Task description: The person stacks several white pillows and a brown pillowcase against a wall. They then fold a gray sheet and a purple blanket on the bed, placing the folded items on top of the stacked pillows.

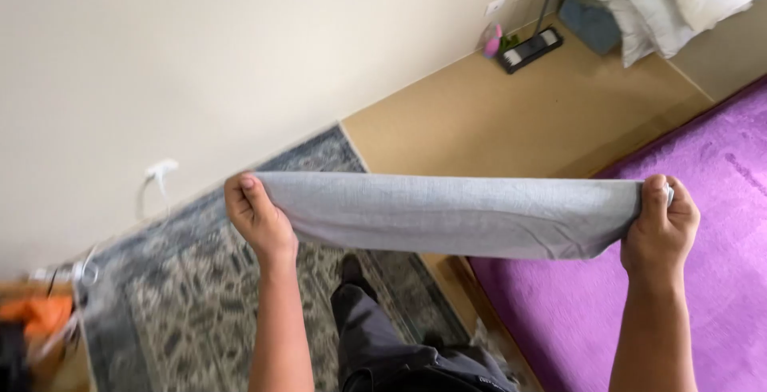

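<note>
A grey cloth (455,214) is stretched flat and level between my two hands, held up in front of me. My left hand (257,220) pinches its left end, thumb on top. My right hand (660,228) grips the right end, with a bit of the cloth's edge sticking out past the fingers. The cloth hangs above a patterned grey rug (184,280) and the edge of a purple bed cover (703,200). My dark trouser leg (375,336) shows below the cloth.
A cream wall (200,48) runs along the left with a white plug and cable (158,172). On the tan floor (511,112) lie a flat mop head (530,48) and a pink bottle (491,40). White pillows (671,0) sit top right. Orange clutter (40,320) lies bottom left.
</note>
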